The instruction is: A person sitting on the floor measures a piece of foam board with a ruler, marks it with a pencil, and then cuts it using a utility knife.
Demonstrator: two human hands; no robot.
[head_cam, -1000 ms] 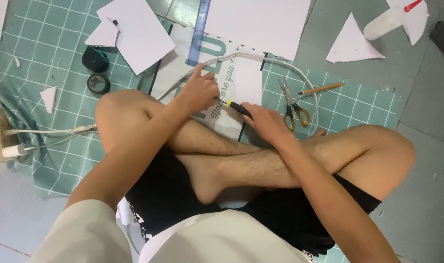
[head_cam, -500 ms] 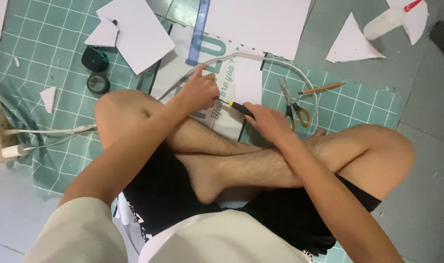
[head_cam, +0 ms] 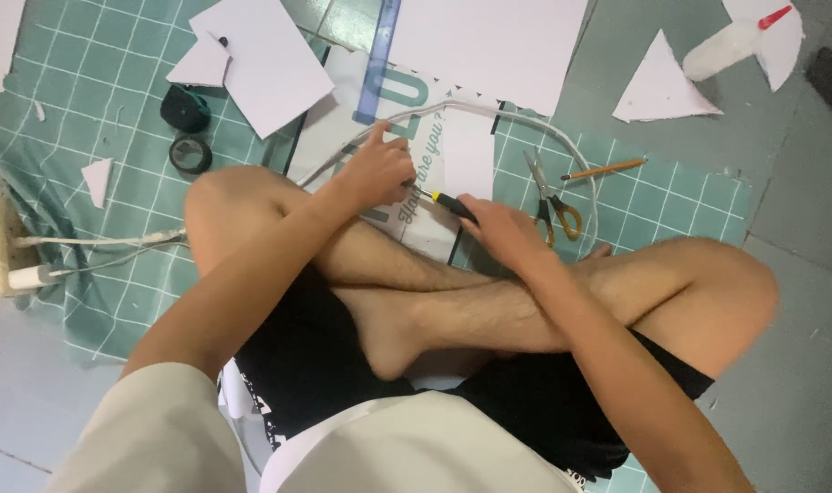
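Two hands on one knife

R hand (head_cam: 505,236) is wrapped shut around a knife (head_cam: 452,204); its yellow-black end pokes out toward the L hand (head_cam: 376,172), tip just touching the sheet (head_cam: 452,160). L hand presses flat on that sheet, fingers curled, holding nothing. Just past: scissors (head_cam: 551,196), pencil (head_cam: 603,169), white cable (head_cam: 525,119). Farther out: blue ruler (head_cam: 379,59), tape rolls (head_cam: 189,153) on green mat (head_cam: 87,82).
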